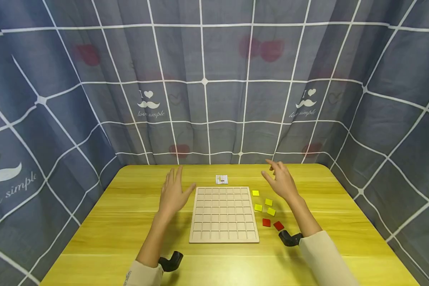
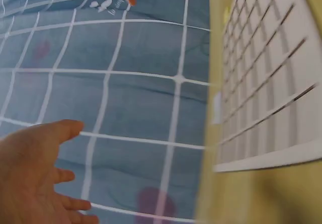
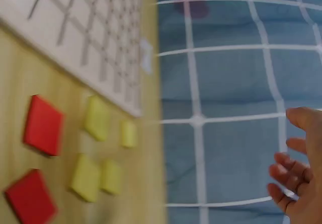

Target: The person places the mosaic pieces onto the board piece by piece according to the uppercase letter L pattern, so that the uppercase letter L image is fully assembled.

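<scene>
A pale wooden grid board (image 1: 223, 215) lies flat on the table, its square cells bare. Left of it my left hand (image 1: 173, 194) is held in the air, fingers extended and thumb apart, holding nothing. On the other side my right hand (image 1: 282, 180) hovers with its fingers loosely bent and nothing in them. Below and beside that hand lie several yellow square tiles (image 1: 258, 207) and two red square tiles, one red tile (image 3: 44, 125) nearer the board and another red tile (image 3: 31, 198) farther from it.
Behind the board lies a small printed grid card (image 1: 221, 179). The yellow wood-grain table (image 1: 128, 222) ends at a grey-blue checked curtain (image 1: 221, 99), which hangs behind and on both sides. Black wrist-camera mounts (image 1: 171, 262) stick out beneath the forearms.
</scene>
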The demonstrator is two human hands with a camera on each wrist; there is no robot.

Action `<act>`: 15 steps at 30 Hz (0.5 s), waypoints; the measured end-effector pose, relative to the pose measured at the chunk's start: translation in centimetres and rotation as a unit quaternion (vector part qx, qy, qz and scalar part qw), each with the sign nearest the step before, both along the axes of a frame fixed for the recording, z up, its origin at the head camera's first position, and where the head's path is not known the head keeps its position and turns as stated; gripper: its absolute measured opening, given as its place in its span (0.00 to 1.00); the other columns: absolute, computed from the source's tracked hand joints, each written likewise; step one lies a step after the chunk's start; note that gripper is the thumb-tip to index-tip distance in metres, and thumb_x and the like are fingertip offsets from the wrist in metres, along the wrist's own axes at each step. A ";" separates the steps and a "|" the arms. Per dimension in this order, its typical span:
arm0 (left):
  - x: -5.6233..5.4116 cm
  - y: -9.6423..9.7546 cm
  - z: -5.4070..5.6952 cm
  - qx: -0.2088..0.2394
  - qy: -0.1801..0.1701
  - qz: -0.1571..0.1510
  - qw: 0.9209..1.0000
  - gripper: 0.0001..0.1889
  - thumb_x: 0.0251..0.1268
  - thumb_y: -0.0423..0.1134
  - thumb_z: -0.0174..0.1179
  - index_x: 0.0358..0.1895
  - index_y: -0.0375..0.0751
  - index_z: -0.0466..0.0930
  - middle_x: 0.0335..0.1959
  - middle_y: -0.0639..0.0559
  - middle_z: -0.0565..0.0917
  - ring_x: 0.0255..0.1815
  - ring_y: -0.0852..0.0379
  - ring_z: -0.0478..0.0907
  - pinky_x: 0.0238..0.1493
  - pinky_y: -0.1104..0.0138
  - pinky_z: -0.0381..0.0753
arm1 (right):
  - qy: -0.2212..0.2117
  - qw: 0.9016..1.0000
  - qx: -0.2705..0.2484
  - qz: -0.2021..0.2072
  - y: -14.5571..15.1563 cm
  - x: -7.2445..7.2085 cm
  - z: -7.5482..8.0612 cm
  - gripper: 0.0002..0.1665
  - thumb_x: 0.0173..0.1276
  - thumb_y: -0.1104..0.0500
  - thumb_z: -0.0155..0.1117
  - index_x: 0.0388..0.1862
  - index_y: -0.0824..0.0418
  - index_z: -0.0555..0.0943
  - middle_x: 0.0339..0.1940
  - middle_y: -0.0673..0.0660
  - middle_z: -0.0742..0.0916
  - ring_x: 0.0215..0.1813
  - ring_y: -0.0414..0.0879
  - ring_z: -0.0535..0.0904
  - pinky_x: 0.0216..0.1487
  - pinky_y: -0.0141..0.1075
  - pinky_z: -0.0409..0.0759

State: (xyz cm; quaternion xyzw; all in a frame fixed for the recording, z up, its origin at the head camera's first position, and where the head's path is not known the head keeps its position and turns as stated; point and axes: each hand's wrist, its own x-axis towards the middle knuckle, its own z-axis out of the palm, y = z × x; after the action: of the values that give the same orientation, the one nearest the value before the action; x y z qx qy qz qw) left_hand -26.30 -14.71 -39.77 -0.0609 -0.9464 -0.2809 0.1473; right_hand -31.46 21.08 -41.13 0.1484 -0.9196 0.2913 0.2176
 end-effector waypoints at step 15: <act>-1.1 0.1 -10.3 0.157 -0.062 -0.085 0.982 0.36 0.69 0.49 0.50 0.72 0.36 0.47 0.70 0.33 0.53 0.68 0.34 0.52 0.64 0.41 0.54 | -0.140 0.990 -0.002 0.011 0.2 -2.8 -6.6 0.23 0.61 0.46 0.64 0.52 0.55 0.81 0.14 0.56 0.75 0.16 0.42 0.62 0.15 0.31 0.56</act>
State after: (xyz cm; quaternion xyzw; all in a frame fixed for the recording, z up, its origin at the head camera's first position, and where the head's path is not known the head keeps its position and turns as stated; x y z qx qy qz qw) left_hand -27.39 -14.60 -50.11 -0.0993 -0.8892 -0.4407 0.0720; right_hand -34.30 21.33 -47.74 0.1156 -0.9389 0.3131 0.0841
